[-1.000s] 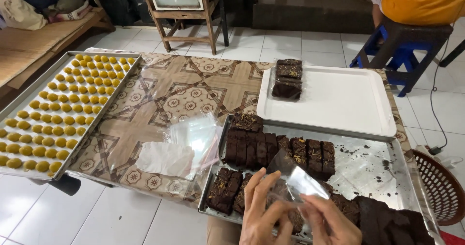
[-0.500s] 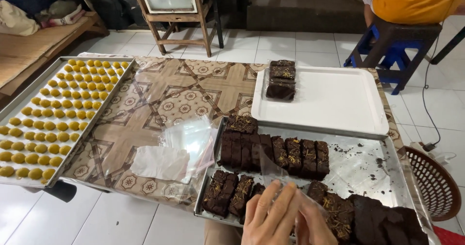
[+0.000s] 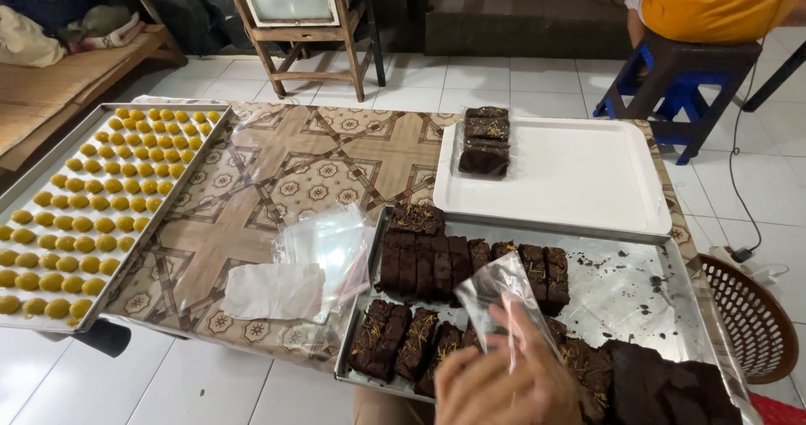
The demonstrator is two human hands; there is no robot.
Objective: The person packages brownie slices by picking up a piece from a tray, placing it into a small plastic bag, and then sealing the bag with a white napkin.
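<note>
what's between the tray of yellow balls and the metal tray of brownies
In the head view, a loose pile of clear plastic bags lies on the patterned table covering between the tray of yellow balls and the metal brownie tray.

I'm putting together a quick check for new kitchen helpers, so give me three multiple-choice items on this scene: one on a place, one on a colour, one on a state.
1. Where does the white tray lie?
A. beyond the metal brownie tray
B. on the floor
C. on the stool

2. What colour are the small round pieces on the left tray?
A. green
B. yellow
C. white

3. How much of the white tray is filled?
A. all of it
B. none of it
C. only one corner, with wrapped brownies

Answers: 1 A, it sits farther along the table; 2 B, the rows are plainly yellow; 3 C, only a few dark pieces sit at its far left corner.
</note>
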